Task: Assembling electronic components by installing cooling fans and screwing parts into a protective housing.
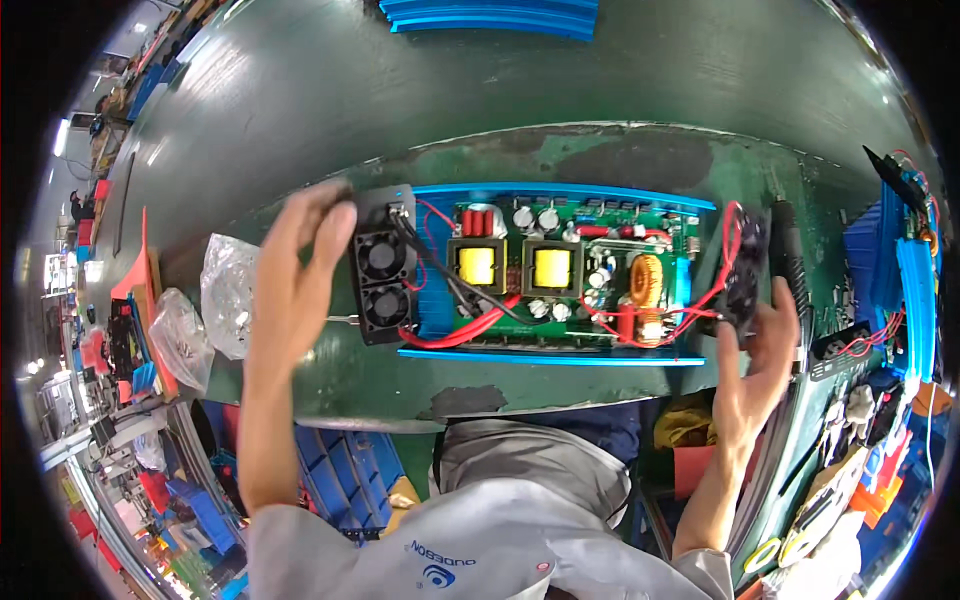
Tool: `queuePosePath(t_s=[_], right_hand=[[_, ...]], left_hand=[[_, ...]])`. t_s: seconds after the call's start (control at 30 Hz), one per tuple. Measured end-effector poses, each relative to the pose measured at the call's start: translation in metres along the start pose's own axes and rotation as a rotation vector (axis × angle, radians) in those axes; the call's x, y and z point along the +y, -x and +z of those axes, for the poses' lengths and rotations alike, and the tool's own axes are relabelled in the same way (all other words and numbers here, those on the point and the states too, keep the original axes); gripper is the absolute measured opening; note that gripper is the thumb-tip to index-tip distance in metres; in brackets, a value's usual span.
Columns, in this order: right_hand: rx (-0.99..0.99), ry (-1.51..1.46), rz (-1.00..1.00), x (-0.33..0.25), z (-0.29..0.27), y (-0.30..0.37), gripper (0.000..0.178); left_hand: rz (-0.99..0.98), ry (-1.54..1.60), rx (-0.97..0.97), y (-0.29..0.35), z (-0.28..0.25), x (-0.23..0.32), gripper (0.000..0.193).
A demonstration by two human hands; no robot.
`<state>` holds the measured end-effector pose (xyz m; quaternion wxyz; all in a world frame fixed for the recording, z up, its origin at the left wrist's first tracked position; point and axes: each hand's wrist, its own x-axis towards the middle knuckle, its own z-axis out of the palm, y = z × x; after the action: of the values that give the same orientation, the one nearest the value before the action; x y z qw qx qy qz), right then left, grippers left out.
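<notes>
In front of me lies a blue metal housing [555, 357] with its top off and a green circuit board [600, 215] inside. The board carries two yellow-cored transformers [553, 268] and a copper-wound coil [646, 281]. A black end panel with two fans [383, 257] stands at the housing's left end. My left hand [305, 245] is beside that panel's outer edge, thumb apart from the fingers, nothing visible in it. At the other end my right hand [755, 350] grips the lower edge of a dark end panel [745, 270], wired to the board by red cables.
Clear plastic bags [228, 295] lie on the green table [480, 100] at left. A black power-screwdriver-like tool [789, 245] stands right of the end panel. Another blue housing [916, 295] with loose wires is at far right. Blue metal profiles [490, 15] lie at the far side.
</notes>
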<state>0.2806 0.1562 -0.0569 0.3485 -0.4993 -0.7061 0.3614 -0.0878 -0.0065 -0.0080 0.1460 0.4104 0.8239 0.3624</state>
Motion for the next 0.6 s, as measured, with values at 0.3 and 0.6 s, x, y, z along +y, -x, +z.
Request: queuePosePath(t_s=[0.3,0.6], right_hand=[[0.338,0.531,-0.418,-0.013,0.017,0.006,0.039],[-0.318,0.123,-0.567,-0.092,0.063,0.013,0.030]], left_hand=[[-0.008,0.040,0.049,0.057,0.029,0.007,0.035],[0.772,-0.138,0.418,0.074,0.041,-0.017,0.030]])
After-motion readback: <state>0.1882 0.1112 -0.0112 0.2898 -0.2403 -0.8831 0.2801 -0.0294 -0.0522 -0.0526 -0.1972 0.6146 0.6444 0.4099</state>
